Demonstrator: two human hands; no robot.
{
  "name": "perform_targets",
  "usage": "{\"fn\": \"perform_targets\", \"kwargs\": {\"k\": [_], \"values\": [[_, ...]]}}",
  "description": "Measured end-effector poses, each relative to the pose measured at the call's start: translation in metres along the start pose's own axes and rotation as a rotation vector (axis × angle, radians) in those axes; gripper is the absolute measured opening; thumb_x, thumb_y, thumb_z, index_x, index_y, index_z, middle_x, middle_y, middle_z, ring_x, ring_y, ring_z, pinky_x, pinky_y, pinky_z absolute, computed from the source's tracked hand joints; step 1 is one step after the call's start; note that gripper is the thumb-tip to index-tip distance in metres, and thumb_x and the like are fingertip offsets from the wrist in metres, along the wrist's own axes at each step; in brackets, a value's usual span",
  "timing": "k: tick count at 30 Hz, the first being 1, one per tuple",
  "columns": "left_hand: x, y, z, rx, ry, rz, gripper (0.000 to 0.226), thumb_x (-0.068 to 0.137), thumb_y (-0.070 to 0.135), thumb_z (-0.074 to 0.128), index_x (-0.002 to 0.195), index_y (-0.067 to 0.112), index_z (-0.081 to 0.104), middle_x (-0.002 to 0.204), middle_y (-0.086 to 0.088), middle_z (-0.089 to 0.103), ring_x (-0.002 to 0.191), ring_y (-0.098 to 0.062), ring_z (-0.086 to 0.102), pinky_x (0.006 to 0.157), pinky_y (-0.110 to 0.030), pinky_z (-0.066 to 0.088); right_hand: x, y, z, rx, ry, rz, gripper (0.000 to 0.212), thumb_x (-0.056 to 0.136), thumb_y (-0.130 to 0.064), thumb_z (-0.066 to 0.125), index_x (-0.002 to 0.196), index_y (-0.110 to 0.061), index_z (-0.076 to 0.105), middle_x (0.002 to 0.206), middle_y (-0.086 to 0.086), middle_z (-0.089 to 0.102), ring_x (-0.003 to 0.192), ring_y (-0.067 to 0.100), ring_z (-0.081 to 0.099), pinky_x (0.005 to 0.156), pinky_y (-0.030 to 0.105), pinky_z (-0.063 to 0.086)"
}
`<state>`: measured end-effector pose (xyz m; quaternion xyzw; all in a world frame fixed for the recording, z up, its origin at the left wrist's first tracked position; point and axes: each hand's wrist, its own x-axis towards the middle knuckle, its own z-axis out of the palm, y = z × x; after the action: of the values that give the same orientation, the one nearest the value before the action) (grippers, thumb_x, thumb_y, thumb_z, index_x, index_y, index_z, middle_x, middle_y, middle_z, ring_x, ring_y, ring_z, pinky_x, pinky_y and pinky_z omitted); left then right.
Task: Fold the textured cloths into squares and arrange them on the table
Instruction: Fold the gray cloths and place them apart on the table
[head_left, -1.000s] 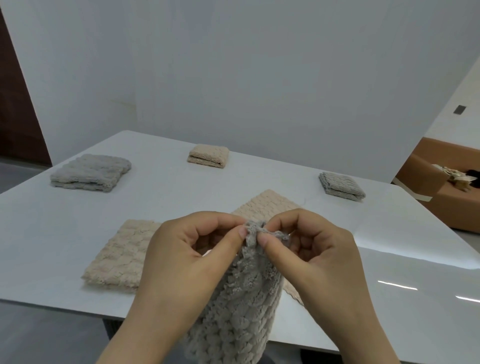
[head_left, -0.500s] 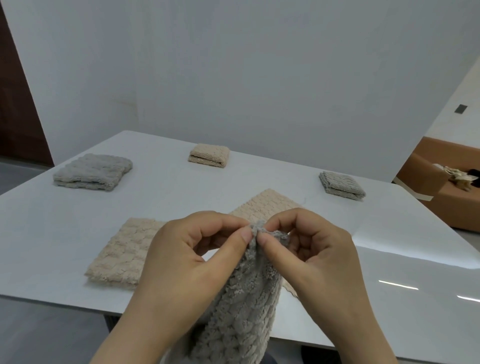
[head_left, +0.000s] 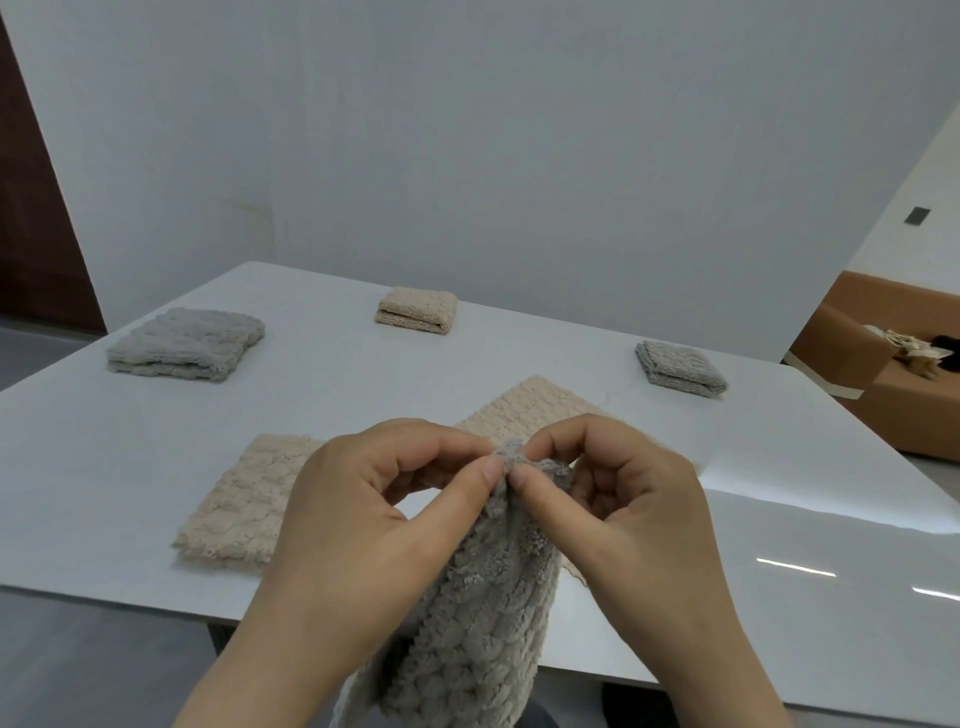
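A grey textured cloth (head_left: 467, 623) hangs down in front of me over the table's near edge. My left hand (head_left: 374, 525) and my right hand (head_left: 618, 509) both pinch its top edge between thumb and forefinger, fingertips almost touching. Behind my hands two beige cloths lie spread flat on the white table (head_left: 104, 467): one at the left (head_left: 244, 504), one further back (head_left: 535, 410), partly hidden by my hands. Three folded cloths sit at the back: a grey one at left (head_left: 182, 345), a beige one in the middle (head_left: 417, 310), a small grey one at right (head_left: 678, 370).
A pale wall stands right behind the table's far edge. An orange-brown sofa (head_left: 893, 395) with small items on it is off to the right. Grey floor shows below the table's near edge at left.
My hands stay together pinching the cloth's top edge, working it slightly. The view has shifted a little; nothing on the table moved.
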<state>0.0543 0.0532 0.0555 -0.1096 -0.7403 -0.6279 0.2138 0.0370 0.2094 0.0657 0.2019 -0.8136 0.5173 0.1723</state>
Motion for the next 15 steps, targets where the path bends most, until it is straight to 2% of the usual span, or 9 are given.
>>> {"fn": "perform_targets", "kwargs": {"k": [2, 6, 10, 15], "values": [[-0.0007, -0.0006, -0.0008, 0.020, 0.002, 0.012, 0.003, 0.073, 0.026, 0.074, 0.073, 0.027, 0.077, 0.072, 0.012, 0.073, 0.071, -0.001, 0.069, 0.062, -0.005, 0.047, -0.0005, -0.0006, 0.0003, -0.002, -0.004, -0.001, 0.005, 0.071, -0.031, 0.072, 0.074, -0.030, 0.068, 0.044, -0.001, 0.039, 0.042, 0.005, 0.037, 0.046, 0.018, 0.033], [-0.0024, 0.0009, -0.0023, 0.014, -0.028, 0.024, 0.017, 0.069, 0.042, 0.069, 0.077, 0.030, 0.076, 0.078, 0.012, 0.074, 0.077, -0.004, 0.070, 0.068, -0.010, 0.051, -0.0010, -0.0014, 0.0003, -0.009, -0.001, -0.006, 0.005, 0.071, -0.030, 0.072, 0.073, -0.030, 0.068, 0.043, -0.003, 0.039, 0.042, 0.005, 0.037, 0.045, 0.016, 0.032], [-0.0014, -0.0012, -0.0020, 0.046, 0.003, 0.031, 0.008, 0.072, 0.029, 0.069, 0.074, 0.028, 0.076, 0.074, 0.013, 0.073, 0.074, -0.003, 0.070, 0.066, -0.009, 0.050, -0.0017, -0.0023, 0.0007, -0.010, -0.009, -0.007, 0.004, 0.071, -0.030, 0.072, 0.073, -0.030, 0.068, 0.044, -0.003, 0.039, 0.043, 0.005, 0.038, 0.046, 0.016, 0.032], [-0.0009, -0.0013, -0.0009, 0.068, 0.041, 0.032, 0.009, 0.073, 0.026, 0.066, 0.070, 0.027, 0.075, 0.070, 0.014, 0.071, 0.069, -0.001, 0.067, 0.061, -0.004, 0.044, -0.0017, -0.0024, 0.0005, -0.007, -0.017, 0.003, 0.006, 0.071, -0.032, 0.073, 0.074, -0.030, 0.068, 0.044, -0.003, 0.039, 0.043, 0.005, 0.038, 0.047, 0.019, 0.033]]}}
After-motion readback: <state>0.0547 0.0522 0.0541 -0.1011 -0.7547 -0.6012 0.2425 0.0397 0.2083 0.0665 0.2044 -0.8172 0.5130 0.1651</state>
